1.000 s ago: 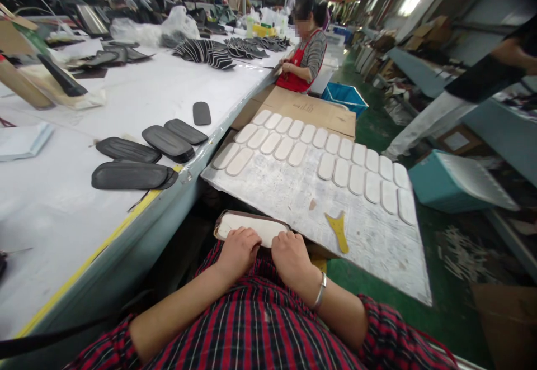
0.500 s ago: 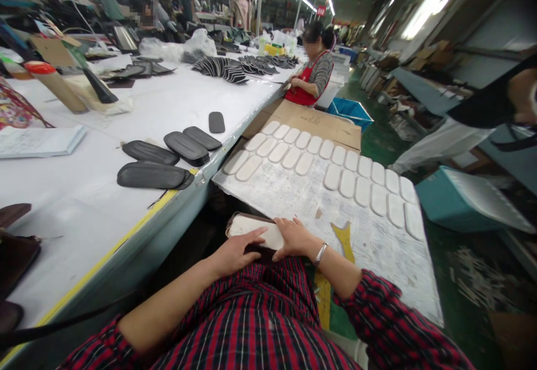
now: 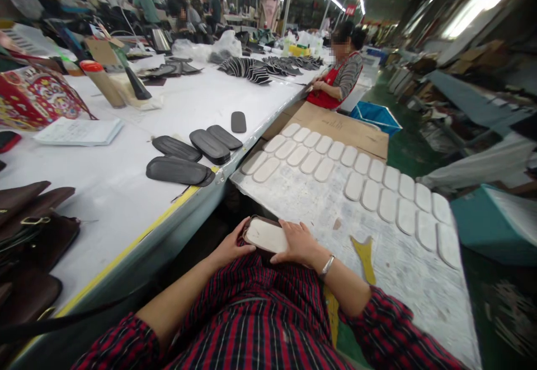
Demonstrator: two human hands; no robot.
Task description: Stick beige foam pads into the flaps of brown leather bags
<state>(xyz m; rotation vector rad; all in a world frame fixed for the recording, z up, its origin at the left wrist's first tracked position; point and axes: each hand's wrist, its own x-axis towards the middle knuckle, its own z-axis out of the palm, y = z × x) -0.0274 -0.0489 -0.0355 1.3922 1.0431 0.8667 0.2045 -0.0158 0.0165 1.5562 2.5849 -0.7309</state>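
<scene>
In my lap lies a brown leather-like piece, its dark rim framing a white oval panel (image 3: 265, 235). My left hand (image 3: 230, 248) grips its left end, fingers behind the rim and thumb at the front. On the right end, my right hand (image 3: 298, 245) is closed round it, fingers over the far edge and thumb along the near one. The underside of the piece is hidden. Just to the right, several white oval panels (image 3: 354, 185) lie in rows on a whitish board (image 3: 302, 205). A yellow forked piece (image 3: 364, 255) rests on the board near my right wrist.
Left stands a long white table (image 3: 126, 191) with stacks of dark oval pieces (image 3: 178, 170), brown bags (image 3: 37, 236) and a bottle with a red-orange cap (image 3: 103, 84). A co-worker in a red apron (image 3: 335, 82) sits beyond the board. Teal bin (image 3: 495, 222) at right.
My left hand has shifted from the white panel's face to the piece's left end, uncovering more of the panel. My right hand keeps its hold. The view has turned left.
</scene>
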